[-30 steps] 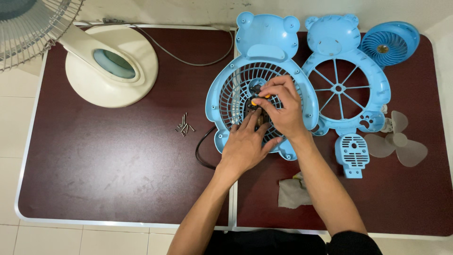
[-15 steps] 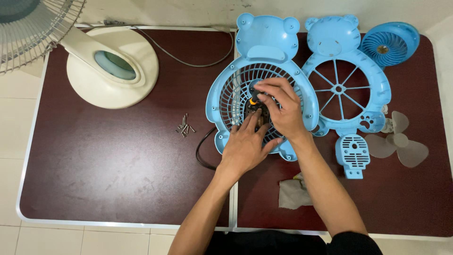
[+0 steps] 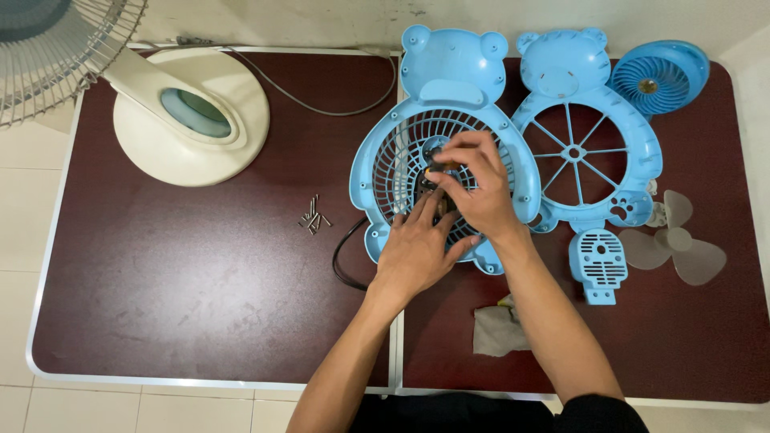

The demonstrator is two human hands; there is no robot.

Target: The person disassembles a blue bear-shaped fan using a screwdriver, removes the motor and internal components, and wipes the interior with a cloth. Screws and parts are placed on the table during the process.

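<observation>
I look down on a home repair spot: a dark red folding worktop (image 3: 160, 321) on pale floor tiles (image 3: 16, 240), a standing fan (image 3: 48, 56), and loose blue fan parts (image 3: 577, 152).

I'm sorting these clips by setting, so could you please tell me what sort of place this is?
Probably a home or small repair corner, not a factory: a dark red folding table on pale floor tiles, a dismantled blue bear-shaped fan housing under both hands, loose screws, and a cream standing fan's base.
</observation>
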